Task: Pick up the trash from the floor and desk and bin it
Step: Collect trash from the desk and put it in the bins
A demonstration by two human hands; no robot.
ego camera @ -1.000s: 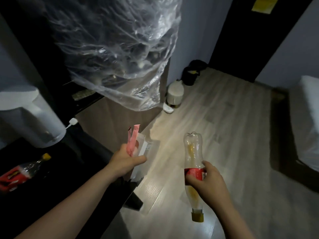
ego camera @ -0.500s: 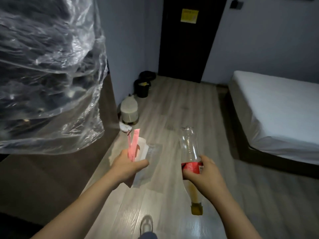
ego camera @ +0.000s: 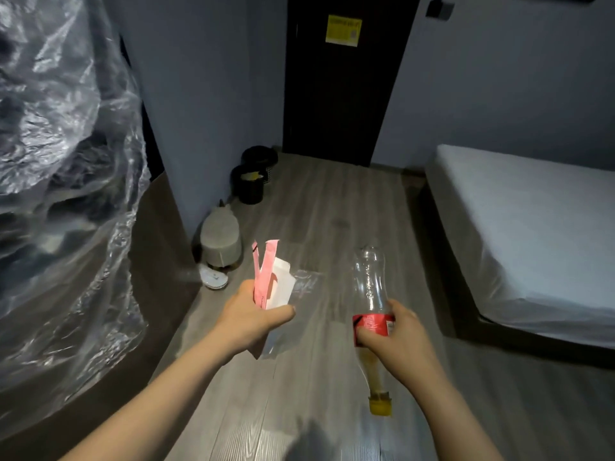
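The left hand (ego camera: 253, 319) grips pink wrappers (ego camera: 263, 274) bunched with white paper and clear film, fingers curled round them. The right hand (ego camera: 396, 341) clasps a plastic bottle (ego camera: 369, 287) at its red label, yellow cap pointing to six o'clock. At twelve o'clock from the left hand a black bin (ego camera: 249, 184) stands on the floor (ego camera: 332, 207), perhaps with a second behind it.
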